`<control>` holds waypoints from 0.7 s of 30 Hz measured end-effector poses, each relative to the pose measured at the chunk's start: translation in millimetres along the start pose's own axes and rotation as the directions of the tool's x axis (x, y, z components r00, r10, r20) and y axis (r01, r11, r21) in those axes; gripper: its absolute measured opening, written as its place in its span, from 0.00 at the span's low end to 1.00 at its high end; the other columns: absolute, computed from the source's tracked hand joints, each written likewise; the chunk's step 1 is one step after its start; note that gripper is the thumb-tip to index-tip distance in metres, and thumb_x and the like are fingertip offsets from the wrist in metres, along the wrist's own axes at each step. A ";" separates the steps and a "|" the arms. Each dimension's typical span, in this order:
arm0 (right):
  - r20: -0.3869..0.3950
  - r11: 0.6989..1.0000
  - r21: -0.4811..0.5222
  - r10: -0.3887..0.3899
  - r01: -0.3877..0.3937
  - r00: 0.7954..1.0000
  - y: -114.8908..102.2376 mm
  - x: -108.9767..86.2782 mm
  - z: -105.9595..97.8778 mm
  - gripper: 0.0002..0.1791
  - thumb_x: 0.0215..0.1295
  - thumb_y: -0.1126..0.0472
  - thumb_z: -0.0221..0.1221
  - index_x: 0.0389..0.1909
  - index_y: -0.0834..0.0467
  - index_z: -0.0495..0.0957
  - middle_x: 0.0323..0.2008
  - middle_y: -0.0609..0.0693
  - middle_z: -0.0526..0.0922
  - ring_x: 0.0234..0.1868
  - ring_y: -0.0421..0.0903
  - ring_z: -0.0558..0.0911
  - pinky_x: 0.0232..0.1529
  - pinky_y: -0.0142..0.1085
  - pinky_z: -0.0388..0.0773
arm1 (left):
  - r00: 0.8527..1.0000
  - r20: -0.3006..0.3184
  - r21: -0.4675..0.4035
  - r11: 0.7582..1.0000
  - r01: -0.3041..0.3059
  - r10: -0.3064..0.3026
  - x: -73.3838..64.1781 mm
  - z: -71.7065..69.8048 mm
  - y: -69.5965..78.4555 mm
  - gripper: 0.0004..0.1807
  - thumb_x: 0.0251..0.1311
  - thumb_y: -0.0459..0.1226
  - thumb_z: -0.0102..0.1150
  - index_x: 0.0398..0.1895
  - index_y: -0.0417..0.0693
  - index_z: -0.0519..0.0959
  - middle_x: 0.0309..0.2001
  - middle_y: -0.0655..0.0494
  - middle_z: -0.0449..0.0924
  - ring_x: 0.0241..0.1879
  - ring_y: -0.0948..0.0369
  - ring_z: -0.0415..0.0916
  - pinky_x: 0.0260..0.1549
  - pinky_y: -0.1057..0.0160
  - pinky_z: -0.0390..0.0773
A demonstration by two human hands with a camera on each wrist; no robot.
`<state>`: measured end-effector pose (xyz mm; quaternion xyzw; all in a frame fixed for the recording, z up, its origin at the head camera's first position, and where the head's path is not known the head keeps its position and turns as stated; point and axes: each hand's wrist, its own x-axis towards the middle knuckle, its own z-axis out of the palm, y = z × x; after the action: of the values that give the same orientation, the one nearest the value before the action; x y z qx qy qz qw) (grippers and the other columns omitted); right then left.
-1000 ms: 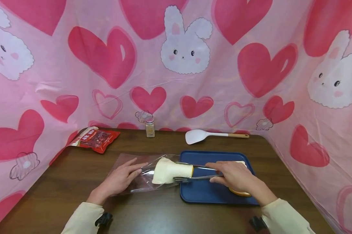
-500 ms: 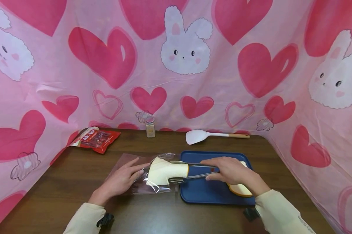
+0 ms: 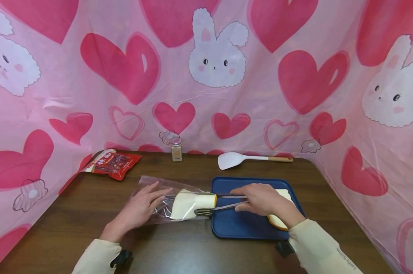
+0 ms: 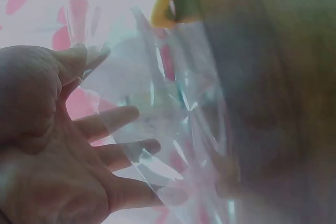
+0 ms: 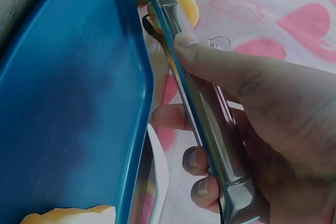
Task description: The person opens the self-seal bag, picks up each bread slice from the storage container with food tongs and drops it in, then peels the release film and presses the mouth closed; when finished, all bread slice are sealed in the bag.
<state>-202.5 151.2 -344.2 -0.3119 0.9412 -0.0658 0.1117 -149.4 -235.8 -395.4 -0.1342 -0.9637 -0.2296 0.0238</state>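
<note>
My right hand [image 3: 259,198] holds metal tongs [image 3: 232,206] above the blue tray [image 3: 227,230]. Their slotted ends grip a pale bread slice [image 3: 189,205] with a golden edge, which appears folded. Much of the bread lies inside a clear plastic bag [image 3: 143,186], left of the tray. My left hand [image 3: 139,207] is at the bag's left part. In the left wrist view, its thumb and a finger [image 4: 97,59] pinch the film while the other fingers spread behind it. Another bread slice [image 3: 278,222] rests on the tray's right side, partly hidden by my right hand.
Behind the tray lies a white spatula [image 3: 230,160] with a wooden handle. A small jar [image 3: 176,150] stands at the back of the brown table [image 3: 192,251]. To its left is a red food packet [image 3: 114,163]. Pink heart-patterned cloth [image 3: 179,57] encloses the back and sides.
My right hand has moved left with the tongs, carrying the bread further into the bag. More of the second slice shows on the tray. My left hand stays nearly in place.
</note>
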 end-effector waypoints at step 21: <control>-0.081 0.995 0.050 -0.083 0.087 0.993 3.2 -0.6 4.5 0.34 0.67 0.39 0.69 0.71 0.47 0.78 0.56 0.49 0.89 0.52 0.50 0.86 0.54 0.55 0.84 | 0.999 -0.029 -0.069 0.997 -0.031 0.029 0.7 3.1 6.6 0.21 0.78 0.43 0.56 0.71 0.58 0.79 0.77 0.32 0.66 0.77 0.32 0.62 0.69 0.24 0.63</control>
<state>-202.7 153.9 -349.1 -0.3460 0.9286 -0.1077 0.0801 -148.2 -228.5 -395.2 -0.1463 -0.9526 -0.2643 0.0362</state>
